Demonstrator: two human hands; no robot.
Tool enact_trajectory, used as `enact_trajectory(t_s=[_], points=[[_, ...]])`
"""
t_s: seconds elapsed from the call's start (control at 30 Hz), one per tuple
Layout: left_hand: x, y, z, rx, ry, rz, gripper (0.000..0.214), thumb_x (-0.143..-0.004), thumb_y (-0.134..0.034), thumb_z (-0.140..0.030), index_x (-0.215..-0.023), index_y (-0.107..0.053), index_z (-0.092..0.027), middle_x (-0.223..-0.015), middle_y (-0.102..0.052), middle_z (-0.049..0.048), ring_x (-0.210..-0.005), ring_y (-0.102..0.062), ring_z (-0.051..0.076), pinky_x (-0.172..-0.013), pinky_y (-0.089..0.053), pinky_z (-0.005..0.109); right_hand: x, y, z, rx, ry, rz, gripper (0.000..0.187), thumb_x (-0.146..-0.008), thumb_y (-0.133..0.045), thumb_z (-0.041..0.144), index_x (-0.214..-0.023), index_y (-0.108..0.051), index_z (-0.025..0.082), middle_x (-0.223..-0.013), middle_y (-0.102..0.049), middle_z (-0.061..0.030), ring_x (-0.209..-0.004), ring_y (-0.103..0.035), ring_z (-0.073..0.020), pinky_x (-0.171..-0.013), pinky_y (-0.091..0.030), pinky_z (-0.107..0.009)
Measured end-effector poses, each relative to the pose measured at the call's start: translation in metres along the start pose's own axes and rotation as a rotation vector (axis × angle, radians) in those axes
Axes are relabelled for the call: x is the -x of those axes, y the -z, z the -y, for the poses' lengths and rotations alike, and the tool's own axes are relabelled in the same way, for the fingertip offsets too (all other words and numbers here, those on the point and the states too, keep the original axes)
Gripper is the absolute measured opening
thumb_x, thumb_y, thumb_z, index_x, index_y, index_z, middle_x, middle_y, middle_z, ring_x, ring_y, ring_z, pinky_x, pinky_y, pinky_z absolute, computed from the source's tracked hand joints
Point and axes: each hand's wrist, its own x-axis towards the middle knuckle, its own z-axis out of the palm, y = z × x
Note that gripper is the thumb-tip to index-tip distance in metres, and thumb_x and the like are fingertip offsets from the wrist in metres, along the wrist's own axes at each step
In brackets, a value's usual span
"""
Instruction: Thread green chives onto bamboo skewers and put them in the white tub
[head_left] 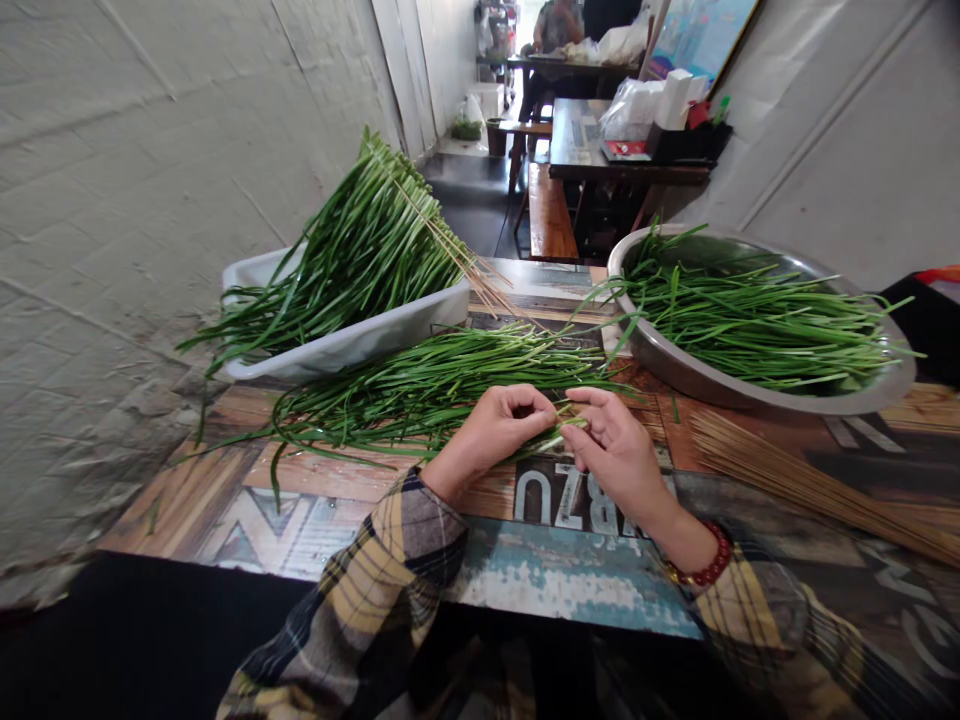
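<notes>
My left hand (504, 428) pinches the pale stem ends of a few green chives (559, 432) between thumb and forefinger, just above the table. Facing it, my right hand (616, 442) has its thumb and fingers curled around the tips of the same stems. Whether a thin skewer is also between the fingers, I cannot make out. Behind both hands lies a loose pile of chives (427, 385), leaves to the left and stem ends to the right. A fan of loose bamboo skewers (810, 480) rests on the table to the right of my right hand.
At the back left, a white tray (352, 345) holds chives stacked on skewers (450, 245), whose bare ends stick out rightward. A metal basin (660, 375) of loose chives stands at the right. Beyond are a bench (551, 215), another table (574, 135) and people.
</notes>
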Motion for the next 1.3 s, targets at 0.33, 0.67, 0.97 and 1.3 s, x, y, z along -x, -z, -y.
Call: enact_trajectory(t_s=[0.33,0.67,0.97,1.3], points=[[-0.0006,-0.0003,0.0022,-0.089,-0.008,-0.036,0.013,-0.075,-0.062,-0.020,-0.067,-0.066,-0.011,-0.067,-0.063,0.0020,-0.064,-0.054,0.011,-0.061,-0.040,0.022,-0.0005,0.0001,-0.0004,0.021,-0.006,0.050,0.026,-0.088,-0.058,0.028,-0.113,-0.056,0.022,-0.067,-0.054,0.0047,-0.047,-0.050,-0.0082,-0.044,-0.041,-0.021],[-0.0002,0.0013,-0.0012,-0.144,-0.047,0.005,0.015,-0.075,-0.064,-0.020,-0.064,-0.069,-0.012,-0.067,-0.065,0.0033,-0.065,-0.056,0.012,-0.062,-0.041,0.022,-0.0036,-0.0025,0.0000,-0.042,-0.031,0.012,0.018,-0.086,-0.060,0.034,-0.095,-0.057,0.018,-0.063,-0.058,0.0043,-0.043,-0.053,-0.0081,-0.041,-0.040,-0.020],[0.0009,0.0005,-0.0050,-0.071,-0.017,0.017,0.015,-0.077,-0.062,-0.023,-0.072,-0.071,-0.011,-0.072,-0.070,0.0043,-0.069,-0.059,0.014,-0.067,-0.046,0.024,-0.0045,-0.0015,0.0018,-0.098,-0.065,0.027,0.022,-0.084,-0.062,0.036,-0.096,-0.055,0.019,-0.063,-0.058,0.0048,-0.042,-0.052,-0.0080,-0.040,-0.039,-0.019],[0.0016,0.0006,-0.0008,0.045,0.046,0.028,0.020,-0.075,-0.066,-0.028,-0.068,-0.071,-0.010,-0.066,-0.068,0.0039,-0.061,-0.056,0.012,-0.061,-0.043,0.022,0.0001,-0.0041,0.0060,-0.095,-0.015,0.019,0.029,-0.087,-0.061,0.033,-0.112,-0.050,0.022,-0.067,-0.058,0.0061,-0.044,-0.053,-0.0080,-0.043,-0.042,-0.020]])
